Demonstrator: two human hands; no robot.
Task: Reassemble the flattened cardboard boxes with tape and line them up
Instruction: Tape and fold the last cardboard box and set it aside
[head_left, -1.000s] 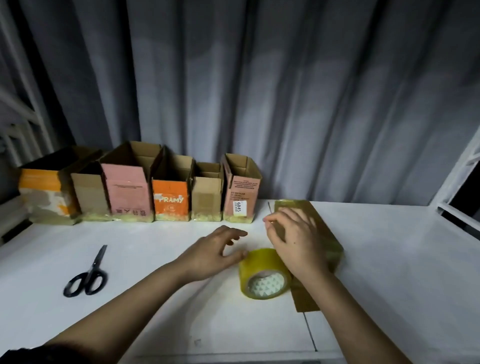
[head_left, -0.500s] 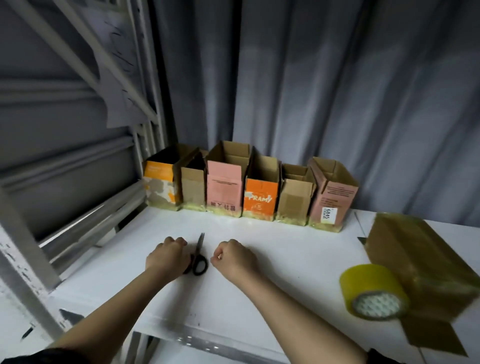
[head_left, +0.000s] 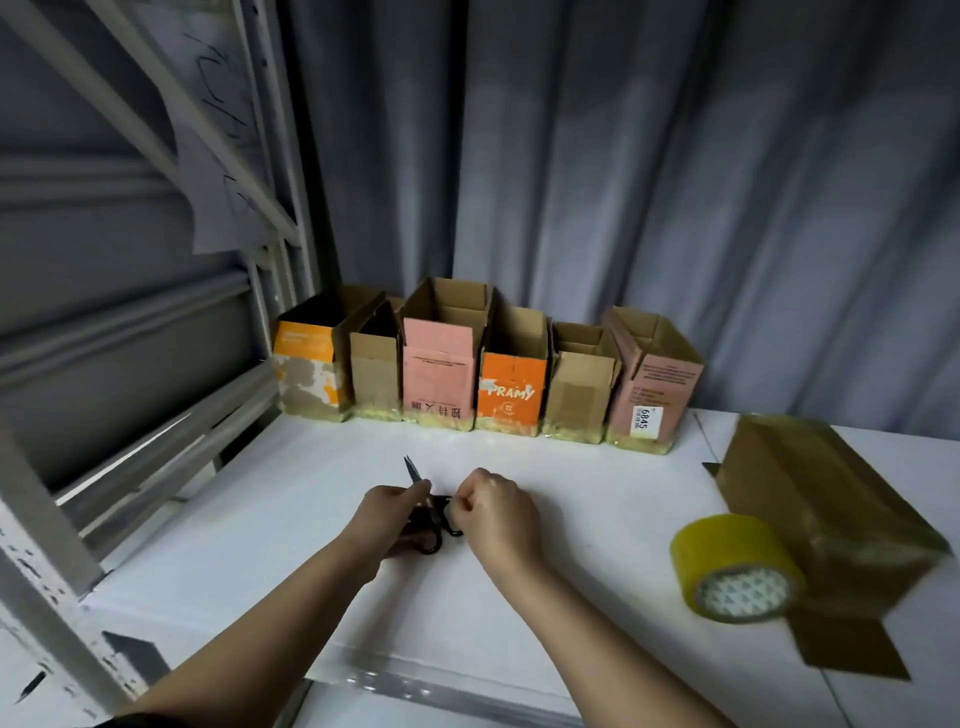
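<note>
Cardboard boxes (head_left: 488, 374): six, standing upright in a single row along the back edge of the white table (head_left: 597, 525), in front of a grey pleated curtain (head_left: 675, 208). Tops open, flaps raised. Corrugated brown board throughout; printed fronts vary. From the left: orange-and-white with worn patches; plain brown; pink, tallest, with dark characters low on the face; orange, lettered PRAMY; plain brown, short; pink, tilted slightly, with a white label reading 6845. Each base carries a band of yellowish glossy tape. The boxes touch or nearly touch their neighbours.

Taped box (head_left: 826, 519): one, lying on its side at the table's right, well apart from the row. Long rectangular form, surface wrapped in shiny translucent tape giving an olive-brown sheen; one brown flap lies flat at its near end.

Tape roll (head_left: 737, 569): yellow-tinted transparent tape, thick ring, core with a white patterned face turned towards the camera. Rests just beside the taped box, against its near left side.

Scissors (head_left: 428, 512): black handles, slim dark blades pointing away; on the table centre, between both hands.

Left hand (head_left: 389, 514): fingers curled around the scissors at the blade base.

Right hand (head_left: 493, 506): fingers curled in, pinching at the handle loops.

Metal shelving frame (head_left: 156, 364): grey-white, paint chipped, at left.
</note>
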